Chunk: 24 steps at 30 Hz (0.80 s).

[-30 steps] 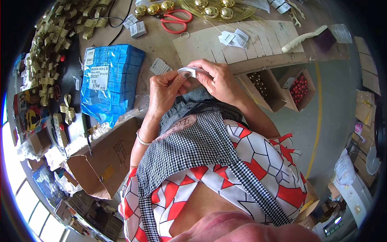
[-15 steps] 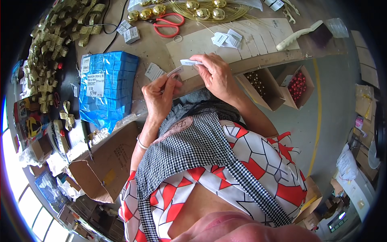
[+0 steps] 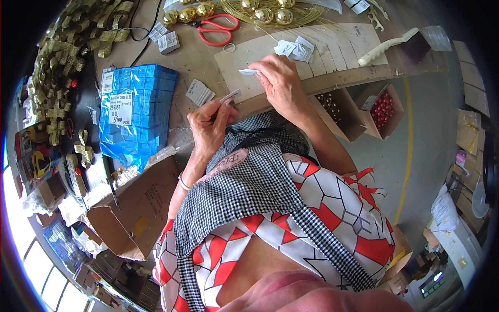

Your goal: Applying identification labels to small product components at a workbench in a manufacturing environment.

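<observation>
Over the table's near edge, my left hand (image 3: 209, 124) pinches a small white paper tag (image 3: 231, 95) between thumb and fingers. My right hand (image 3: 281, 80), a little farther away and to the right, grips another white tag (image 3: 248, 72) by its end. The two hands are apart. Just beyond my left hand lies a stack of printed tags (image 3: 199, 92) on the table. A second pile of white tags (image 3: 294, 49) rests on a pale board past my right hand.
Red-handled scissors (image 3: 218, 30) and gold balls (image 3: 263, 16) lie at the back. At left are a blue plastic-wrapped pack (image 3: 136, 112) and gold glitter ribbon bows (image 3: 62, 67). A brush (image 3: 395, 46) lies at right. Below the table edge, boxes hold red berries (image 3: 383, 112) and gold beads (image 3: 328, 106).
My right hand has moved away from me with its tag, toward the tag pile on the board. My left hand has shifted slightly right and nearer, keeping its tag. The gap between them has widened.
</observation>
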Tool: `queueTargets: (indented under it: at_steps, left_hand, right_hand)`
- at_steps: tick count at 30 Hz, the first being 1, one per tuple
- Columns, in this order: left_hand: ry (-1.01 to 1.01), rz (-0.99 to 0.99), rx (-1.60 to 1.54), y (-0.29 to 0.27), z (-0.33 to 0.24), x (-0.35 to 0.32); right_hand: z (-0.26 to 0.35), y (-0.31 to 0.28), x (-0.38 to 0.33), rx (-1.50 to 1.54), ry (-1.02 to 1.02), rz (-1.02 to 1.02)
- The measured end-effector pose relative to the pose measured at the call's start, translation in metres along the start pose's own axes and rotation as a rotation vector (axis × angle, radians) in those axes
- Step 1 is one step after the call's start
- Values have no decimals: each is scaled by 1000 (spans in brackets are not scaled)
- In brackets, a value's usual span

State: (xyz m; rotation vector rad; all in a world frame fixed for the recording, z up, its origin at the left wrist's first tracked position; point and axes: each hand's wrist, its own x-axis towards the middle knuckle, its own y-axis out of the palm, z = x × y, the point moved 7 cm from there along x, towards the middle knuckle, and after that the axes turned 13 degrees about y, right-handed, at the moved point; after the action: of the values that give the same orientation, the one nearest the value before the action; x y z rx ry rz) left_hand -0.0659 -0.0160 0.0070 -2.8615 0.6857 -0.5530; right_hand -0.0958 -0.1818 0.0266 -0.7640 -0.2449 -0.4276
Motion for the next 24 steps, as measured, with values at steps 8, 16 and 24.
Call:
queueTargets:
  at_steps: [8, 16, 24]
  left_hand:
    - [-11, 8, -14, -1, 1, -1]
    - [-54, 14, -91, -3, -2, 1]
    - [-139, 44, -308, 2, -6, -1]
  right_hand:
    - [4, -2, 5, -88, -18, -73]
    - [11, -18, 1, -101, -71, -251]
    - [34, 8, -8, 519, 108, 341]
